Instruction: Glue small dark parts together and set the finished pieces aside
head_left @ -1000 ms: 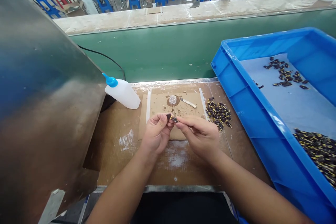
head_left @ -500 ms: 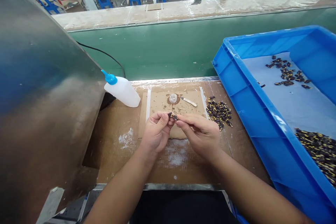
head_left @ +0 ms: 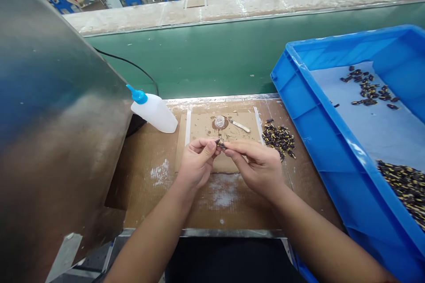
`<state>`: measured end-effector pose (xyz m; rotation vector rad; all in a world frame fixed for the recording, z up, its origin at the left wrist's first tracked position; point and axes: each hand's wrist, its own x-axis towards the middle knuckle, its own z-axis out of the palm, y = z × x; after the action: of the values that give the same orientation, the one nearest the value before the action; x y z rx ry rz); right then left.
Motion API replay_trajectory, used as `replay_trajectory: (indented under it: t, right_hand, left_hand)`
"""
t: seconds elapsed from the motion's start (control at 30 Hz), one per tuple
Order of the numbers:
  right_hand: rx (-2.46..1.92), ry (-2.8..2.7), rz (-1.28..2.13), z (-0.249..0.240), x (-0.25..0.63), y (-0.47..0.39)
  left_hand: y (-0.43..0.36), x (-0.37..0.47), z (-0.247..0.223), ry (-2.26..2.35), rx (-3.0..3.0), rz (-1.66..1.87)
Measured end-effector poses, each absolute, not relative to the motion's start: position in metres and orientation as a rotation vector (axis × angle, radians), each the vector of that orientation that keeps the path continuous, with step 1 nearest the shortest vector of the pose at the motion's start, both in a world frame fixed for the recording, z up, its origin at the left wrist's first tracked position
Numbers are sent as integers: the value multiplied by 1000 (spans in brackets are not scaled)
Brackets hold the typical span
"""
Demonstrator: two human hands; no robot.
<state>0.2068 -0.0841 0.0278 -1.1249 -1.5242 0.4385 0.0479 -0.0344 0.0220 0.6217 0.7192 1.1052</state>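
Observation:
Over the near part of a taped cardboard sheet [head_left: 202, 119], my left hand [head_left: 199, 161] pinches a small black-and-yellow piece [head_left: 220, 144] between thumb and fingers. My right hand [head_left: 259, 163] closes its thumb and fingertips on the right end of the same piece. Whether it is one part or two joined ones I cannot tell. Just beyond my fingers are a small clear glass pot [head_left: 219, 121] in a dark wet stain and a pale-handled knife [head_left: 240, 126]. A pile of similar black-and-yellow pieces [head_left: 279, 138] lies right of the sheet.
A white squeeze bottle [head_left: 156, 113] with a blue nozzle leans at the left, near a large metal panel [head_left: 59, 119]. A big blue crate [head_left: 318, 132] at the right holds many more pieces on a pale liner. Behind stands a green barrier [head_left: 212, 62].
The view has shifted slightly. Both hands keep hold of the small piece, which has turned a little between the fingertips.

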Motion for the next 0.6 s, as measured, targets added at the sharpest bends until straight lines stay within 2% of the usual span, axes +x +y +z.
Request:
replay_trajectory:
  t: [0.6]
  right_hand:
    - [-1156,-1521,407,34,207,-85]
  left_hand:
    - [-34,48,22,717,702,1118]
